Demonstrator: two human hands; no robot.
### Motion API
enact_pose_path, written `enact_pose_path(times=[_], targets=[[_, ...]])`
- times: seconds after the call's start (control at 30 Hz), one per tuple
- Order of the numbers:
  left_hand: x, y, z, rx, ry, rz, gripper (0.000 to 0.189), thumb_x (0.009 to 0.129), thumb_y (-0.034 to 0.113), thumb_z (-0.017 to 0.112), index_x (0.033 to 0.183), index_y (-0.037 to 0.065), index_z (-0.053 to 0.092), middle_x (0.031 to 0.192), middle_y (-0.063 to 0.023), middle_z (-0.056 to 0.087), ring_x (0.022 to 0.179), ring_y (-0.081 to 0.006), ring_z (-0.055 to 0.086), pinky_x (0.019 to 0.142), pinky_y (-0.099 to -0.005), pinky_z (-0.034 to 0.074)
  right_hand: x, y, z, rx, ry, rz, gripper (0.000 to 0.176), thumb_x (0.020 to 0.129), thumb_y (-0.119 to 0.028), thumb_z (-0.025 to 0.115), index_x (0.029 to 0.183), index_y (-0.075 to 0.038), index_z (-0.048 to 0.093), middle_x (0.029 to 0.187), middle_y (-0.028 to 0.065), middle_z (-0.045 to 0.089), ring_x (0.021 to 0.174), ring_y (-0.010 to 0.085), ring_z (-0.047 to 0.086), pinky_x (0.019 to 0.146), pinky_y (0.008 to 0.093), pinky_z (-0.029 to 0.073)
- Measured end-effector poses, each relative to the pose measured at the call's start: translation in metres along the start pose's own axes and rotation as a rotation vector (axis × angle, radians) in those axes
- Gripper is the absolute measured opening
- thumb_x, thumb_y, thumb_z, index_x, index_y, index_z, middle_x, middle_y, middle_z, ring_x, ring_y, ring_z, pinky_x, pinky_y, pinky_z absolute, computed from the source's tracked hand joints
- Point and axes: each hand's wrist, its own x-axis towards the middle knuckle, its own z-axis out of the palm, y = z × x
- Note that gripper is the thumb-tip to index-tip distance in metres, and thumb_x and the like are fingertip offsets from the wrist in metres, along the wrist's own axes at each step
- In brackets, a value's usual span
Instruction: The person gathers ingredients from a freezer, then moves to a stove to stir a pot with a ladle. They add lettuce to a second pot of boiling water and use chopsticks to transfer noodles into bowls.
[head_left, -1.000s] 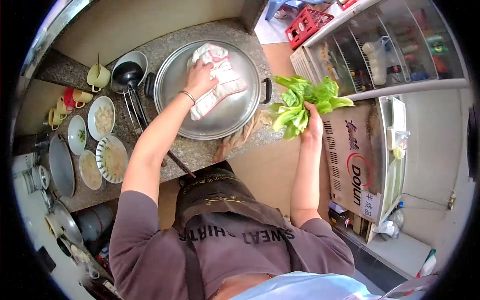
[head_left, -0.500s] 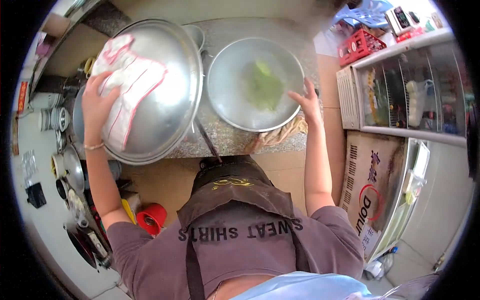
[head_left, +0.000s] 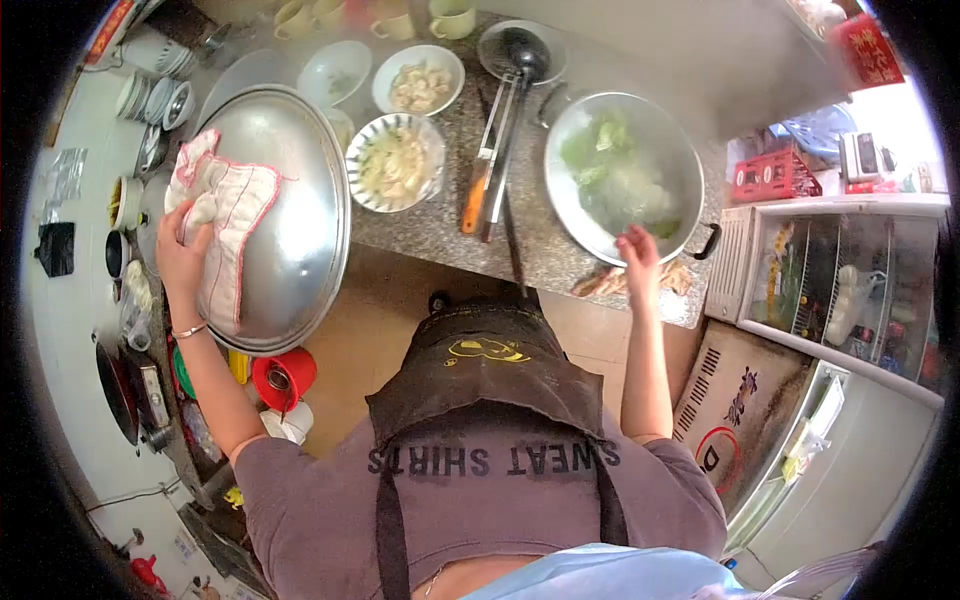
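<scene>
My left hand (head_left: pixel 183 255) grips the large round metal lid (head_left: pixel 285 240) through a white cloth with red edging (head_left: pixel 235 205). The lid is tilted, left of the counter's front edge. On the counter stands a wide metal pot (head_left: pixel 572 205) with green leaves (head_left: pixel 610 150) in steaming liquid. My right hand (head_left: pixel 640 258) is at the pot's near rim with its fingers drawn together; whether anything is between them is too small to tell. A crumpled brown cloth (head_left: pixel 676 280) lies by the pot, under my right hand.
Left of the pot are a ladle (head_left: pixel 522 60), an orange-handled tool (head_left: pixel 475 203), a bowl of pale food (head_left: pixel 420 85) and a striped bowl (head_left: pixel 395 162). Cups (head_left: pixel 453 18) stand behind. A red bucket (head_left: pixel 290 378) is below left; a glass-door fridge (head_left: pixel 850 290) is at right.
The view has turned, bringing the bowls and ladle into sight. The lid has moved left, away from the pot. My right hand's fingers, spread before, are now together at the pot's near rim.
</scene>
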Motion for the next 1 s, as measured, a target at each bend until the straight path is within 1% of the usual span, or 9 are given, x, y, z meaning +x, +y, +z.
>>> enact_pose_path(times=[0.17,0.37,0.43,0.53,0.6,0.77,0.83,0.9,1.0], targets=[[-0.046,-0.077,-0.030,0.013,0.036,-0.126,0.039,0.069,0.017,0.065,0.105,0.005,0.058,0.097,-0.0086,0.056,0.092,-0.0241,0.055,0.082,-0.0315,0.042,-0.042,0.011,0.123,-0.176,-0.202,-0.079,0.043,0.082,-0.012,0.059,0.120,0.001,0.044,0.101,0.0139,0.059,0.092,0.0196,0.058,0.077,0.0296,0.047],[-0.105,-0.154,-0.061,0.028,0.044,-0.208,0.038,0.069,0.016,0.065,0.104,0.004,0.058,0.098,-0.0097,0.055,0.093,-0.0246,0.054,0.083,-0.0318,0.041,-0.013,0.000,0.227,-0.184,0.020,-0.267,0.041,0.080,-0.009,0.059,0.118,0.001,0.045,0.100,0.0162,0.058,0.087,0.0217,0.059,0.069,0.0308,0.048],[-0.120,-0.168,-0.067,0.005,0.058,-0.204,0.038,0.069,0.016,0.064,0.104,0.003,0.058,0.098,-0.0100,0.055,0.094,-0.0247,0.054,0.083,-0.0317,0.041,0.019,0.013,0.251,-0.468,0.237,-0.485,0.053,0.076,-0.017,0.064,0.122,-0.003,0.041,0.106,0.0180,0.052,0.096,0.0331,0.052,0.081,0.0404,0.042],[-0.141,-0.179,-0.076,-0.002,0.058,-0.270,0.037,0.069,0.015,0.064,0.104,0.002,0.058,0.099,-0.0103,0.055,0.095,-0.0247,0.053,0.084,-0.0319,0.040,0.037,0.017,0.270,-0.613,0.310,-0.405,0.063,0.073,-0.023,0.066,0.127,-0.007,0.036,0.112,0.0184,0.049,0.103,0.0370,0.047,0.087,0.0456,0.037],[-0.152,-0.181,-0.081,0.012,0.050,-0.338,0.038,0.069,0.014,0.064,0.104,0.002,0.058,0.100,-0.0109,0.055,0.095,-0.0254,0.053,0.084,-0.0327,0.040,0.045,0.013,0.281,-0.794,0.306,-0.083,0.068,0.071,-0.027,0.067,0.128,-0.010,0.034,0.114,0.0174,0.047,0.106,0.0354,0.045,0.086,0.0480,0.036],[-0.171,-0.191,-0.081,0.045,0.060,-0.345,0.039,0.069,0.014,0.064,0.105,0.002,0.057,0.101,-0.0109,0.055,0.096,-0.0258,0.053,0.085,-0.0339,0.040,0.045,0.009,0.280,-0.888,0.370,-0.190,0.070,0.071,-0.029,0.068,0.130,-0.015,0.032,0.123,0.0169,0.041,0.111,0.0313,0.041,0.089,0.0473,0.034],[-0.170,-0.192,-0.079,0.045,0.053,-0.320,0.039,0.069,0.014,0.064,0.106,0.002,0.057,0.101,-0.0107,0.055,0.097,-0.0258,0.053,0.086,-0.0342,0.040,0.038,0.010,0.283,-0.968,0.322,-0.351,0.071,0.070,-0.029,0.068,0.130,-0.015,0.032,0.118,0.0149,0.046,0.109,0.0305,0.043,0.090,0.0463,0.033],[-0.165,-0.183,-0.068,-0.023,0.129,-0.381,0.039,0.069,0.014,0.064,0.106,0.001,0.057,0.102,-0.0104,0.055,0.098,-0.0247,0.052,0.087,-0.0339,0.039,0.032,0.003,0.285,-1.088,0.142,-0.301,0.075,0.068,-0.029,0.069,0.131,-0.013,0.031,0.110,0.0128,0.052,0.107,0.0300,0.044,0.090,0.0462,0.032],[-0.153,-0.164,-0.067,-0.031,0.049,-0.408,0.040,0.069,0.013,0.064,0.107,0.000,0.056,0.104,-0.0108,0.054,0.099,-0.0242,0.051,0.088,-0.0334,0.038,0.031,-0.010,0.287,-1.032,0.118,-0.189,0.089,0.063,-0.030,0.073,0.134,-0.008,0.024,0.099,0.0100,0.057,0.103,0.0289,0.047,0.089,0.0433,0.034]])
